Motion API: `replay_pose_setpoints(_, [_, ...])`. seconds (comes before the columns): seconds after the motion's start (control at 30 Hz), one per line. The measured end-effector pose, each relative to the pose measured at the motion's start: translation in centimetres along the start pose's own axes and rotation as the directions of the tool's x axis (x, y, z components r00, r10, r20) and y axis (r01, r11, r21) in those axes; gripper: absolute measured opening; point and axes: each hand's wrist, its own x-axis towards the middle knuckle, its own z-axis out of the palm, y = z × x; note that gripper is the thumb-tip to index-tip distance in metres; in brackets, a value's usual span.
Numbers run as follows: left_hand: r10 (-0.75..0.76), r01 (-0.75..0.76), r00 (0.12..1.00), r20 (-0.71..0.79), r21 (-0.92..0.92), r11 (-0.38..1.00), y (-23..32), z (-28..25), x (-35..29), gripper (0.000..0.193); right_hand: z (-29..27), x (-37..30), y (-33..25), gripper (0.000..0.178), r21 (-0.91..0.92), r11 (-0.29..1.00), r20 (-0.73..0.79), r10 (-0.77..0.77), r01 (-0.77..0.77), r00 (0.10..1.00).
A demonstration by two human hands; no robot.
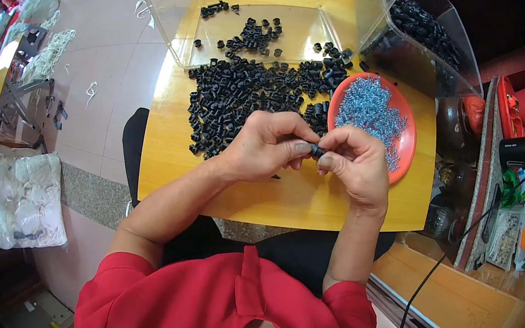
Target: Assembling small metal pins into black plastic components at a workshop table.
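Observation:
Between my two hands, over the near part of the yellow table [244, 201], a small black plastic piece [318, 151] is pinched. My left hand [271, 145] grips it from the left with thumb and forefinger. From the right, my right hand [356, 166] closes thumb and fingertips at its other end; whether a tiny part is also in those fingertips is hidden. Beyond my left hand spreads a heap of small black plastic pieces [231, 97]. Just past my right hand lies an orange-red oval plate [404, 153] with many small silvery-blue metal parts [366, 105].
A clear plastic bin [188, 21] lies at the table's far side, with black pieces around it. Another clear bin [425, 33] full of black parts stands at the far right. A black cable [422, 284] runs down the right. White bagged bundles [19, 198] sit at left.

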Motion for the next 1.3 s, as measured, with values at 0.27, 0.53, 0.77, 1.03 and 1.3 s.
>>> replay_pose_setpoints(0.27, [0.06,-0.06,0.998,-0.005,0.02,0.998,0.0,0.6,-0.3,0.007,-0.4,0.7,1.1,0.023,0.07,0.997,0.106,-0.046,0.038,0.993])
replay_pose_setpoints(0.53, [-0.106,0.091,0.993,-0.054,-0.226,0.97,-0.3,0.8,0.5,0.012,-1.1,0.0,-0.4,0.017,-0.048,0.999,-0.01,-0.026,0.026,1.0])
replay_pose_setpoints(0.77, [-0.267,0.251,0.963,0.018,-0.413,0.876,4.1,2.8,6.7,0.007,-4.2,-1.9,-1.8,0.011,-0.184,0.981,-0.217,-0.095,0.055,0.972])
replay_pose_setpoints(1.03, [-0.104,0.047,0.99,-0.093,-0.478,0.877,8.7,5.9,19.6,0.024,-4.0,-2.1,-1.9,0.009,-0.317,0.946,-0.262,-0.157,0.069,0.952])
replay_pose_setpoints(1.3, [-0.053,0.052,0.984,-0.171,-0.013,0.999,6.1,2.0,12.8,0.027,-0.6,-0.5,0.4,0.004,-0.927,0.253,0.1,-0.542,0.276,0.834])
